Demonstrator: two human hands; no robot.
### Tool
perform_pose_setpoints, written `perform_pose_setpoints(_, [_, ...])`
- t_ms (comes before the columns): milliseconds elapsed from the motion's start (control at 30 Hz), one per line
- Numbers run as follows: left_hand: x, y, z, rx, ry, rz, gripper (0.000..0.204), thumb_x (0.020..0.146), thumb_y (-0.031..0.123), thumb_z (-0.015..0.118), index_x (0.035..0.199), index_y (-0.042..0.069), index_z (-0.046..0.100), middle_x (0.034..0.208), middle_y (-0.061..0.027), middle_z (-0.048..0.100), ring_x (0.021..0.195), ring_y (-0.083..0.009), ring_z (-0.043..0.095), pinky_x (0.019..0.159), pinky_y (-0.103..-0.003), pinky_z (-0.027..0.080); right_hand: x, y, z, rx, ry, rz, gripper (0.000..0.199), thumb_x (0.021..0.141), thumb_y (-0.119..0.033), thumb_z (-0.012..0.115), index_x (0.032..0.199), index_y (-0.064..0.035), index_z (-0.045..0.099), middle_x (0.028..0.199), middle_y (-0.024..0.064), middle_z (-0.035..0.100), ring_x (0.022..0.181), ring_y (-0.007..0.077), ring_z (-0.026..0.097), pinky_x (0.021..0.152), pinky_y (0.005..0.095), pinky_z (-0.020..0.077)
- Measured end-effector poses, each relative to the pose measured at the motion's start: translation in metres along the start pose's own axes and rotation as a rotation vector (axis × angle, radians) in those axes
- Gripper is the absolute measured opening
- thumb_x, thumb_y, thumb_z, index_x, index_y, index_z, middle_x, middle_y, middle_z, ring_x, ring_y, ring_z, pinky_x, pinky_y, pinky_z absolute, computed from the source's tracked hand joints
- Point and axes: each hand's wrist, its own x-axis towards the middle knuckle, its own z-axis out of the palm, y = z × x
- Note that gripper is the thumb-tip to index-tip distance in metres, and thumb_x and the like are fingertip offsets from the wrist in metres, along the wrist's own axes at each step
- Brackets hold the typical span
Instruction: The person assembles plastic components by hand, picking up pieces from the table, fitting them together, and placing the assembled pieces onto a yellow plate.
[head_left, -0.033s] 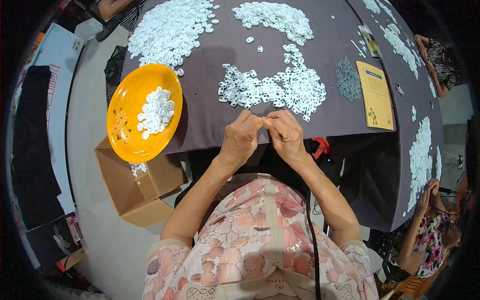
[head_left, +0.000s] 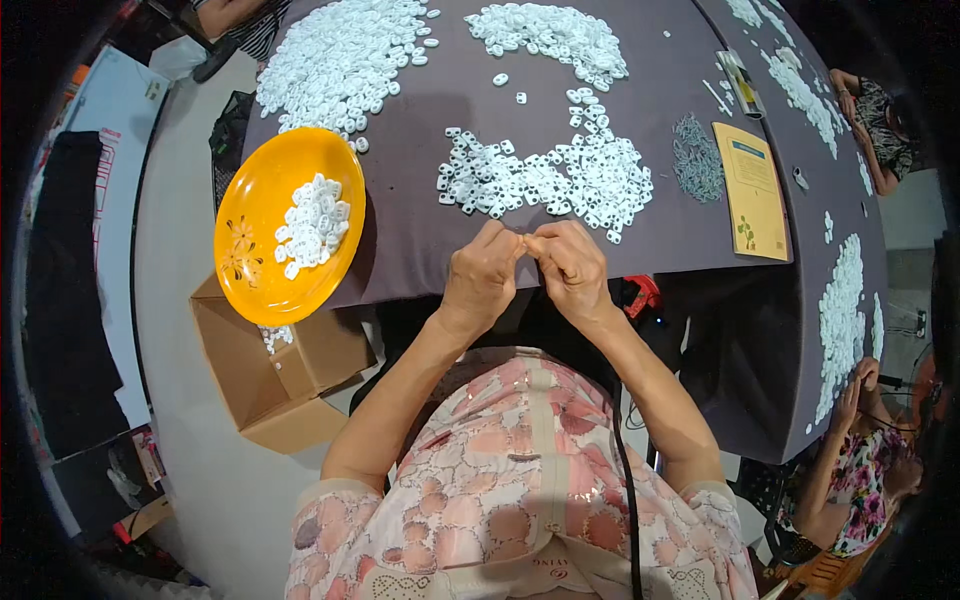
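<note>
Left hand (head_left: 482, 276) and right hand (head_left: 570, 268) are meeting fingertip to fingertip at the table (head_left: 420, 240) edge. Both are pinching something too small to identify, near the white pieces (head_left: 560, 178).

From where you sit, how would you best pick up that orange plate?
Grip the orange plate by its bare near rim, coming from its left side with the left hand. It overhangs the table edge there, so fingers can slip underneath, and the white pieces lie heaped right of centre.

Her left hand (head_left: 482, 275) and right hand (head_left: 572, 270) meet at the counter (head_left: 420, 230) edge, fingers (head_left: 515, 245) pinching something too small to make out. Just beyond lies a heap of small white plastic pieces (head_left: 560, 175); an orange plate (head_left: 255, 210) holding more sits to her left, above an open cardboard box (head_left: 275, 375).
</note>
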Motion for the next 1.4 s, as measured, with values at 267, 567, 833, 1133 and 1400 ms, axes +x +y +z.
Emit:
perform_pose_setpoints(267, [0.002, -0.003, -0.002, 0.016, -0.049, 0.033, 0.01, 0.078, -0.003, 0.057, 0.075, 0.002, 0.049, 0.071, -0.0114, 0.048, 0.062, -0.0319, 0.054, 0.051, -0.039, 0.045, 0.003, 0.0, -0.002, -0.03, -0.052, -0.033, 0.022, 0.068, 0.012, 0.059, 0.086, 0.001, 0.06, 0.078, 0.0111, 0.055, 0.07, 0.0278, 0.054, 0.06, 0.0343, 0.0442])
perform_pose_setpoints(567, [0.007, -0.018, -0.007, -0.41, -0.099, -0.373, 0.015, 0.086, 0.013, 0.057, 0.079, 0.0, 0.061, 0.065, 0.0016, 0.052, 0.052, -0.0031, 0.044, 0.047, -0.02, 0.034, 0.006, -0.006, -0.001, 0.029, -0.045, 0.129, 0.024, 0.071, -0.003, 0.067, 0.095, -0.0003, 0.061, 0.086, 0.0116, 0.059, 0.078, 0.0284, 0.056, 0.068, 0.0362, 0.0454])
perform_pose_setpoints(833, [0.011, -0.003, -0.012, -0.394, -0.129, -0.395, 0.017, 0.083, 0.013, 0.058, 0.08, -0.003, 0.06, 0.07, -0.0103, 0.057, 0.061, -0.0168, 0.053, 0.057, -0.029, 0.042, 0.0, -0.007, -0.005, 0.087, -0.014, 0.165, 0.024, 0.071, -0.002, 0.066, 0.095, -0.0037, 0.062, 0.086, 0.0122, 0.059, 0.079, 0.0303, 0.055, 0.069, 0.0365, 0.0452])
perform_pose_setpoints(1133, [-0.003, -0.008, -0.009, -0.426, -0.086, -0.371, 0.012, 0.084, 0.008, 0.058, 0.08, -0.004, 0.06, 0.065, -0.0012, 0.051, 0.053, -0.0057, 0.043, 0.048, -0.022, 0.034, 0.035, -0.089, -0.092, 0.185, -0.003, -0.25, 0.021, 0.067, 0.001, 0.061, 0.087, -0.0006, 0.066, 0.084, 0.0111, 0.061, 0.069, 0.0237, 0.059, 0.056, 0.033, 0.0474])
perform_pose_setpoints(1400, [0.007, 0.001, -0.006, -0.382, -0.135, -0.415, 0.01, 0.085, 0.006, 0.058, 0.081, -0.003, 0.061, 0.067, 0.0006, 0.051, 0.058, -0.0048, 0.043, 0.051, -0.021, 0.034, 0.078, -0.214, -0.098, 0.467, 0.678, -0.124, 0.02, 0.068, -0.02, 0.071, 0.072, -0.0023, 0.064, 0.061, 0.0022, 0.053, 0.046, 0.0098, 0.045, 0.032, 0.0221, 0.0344])
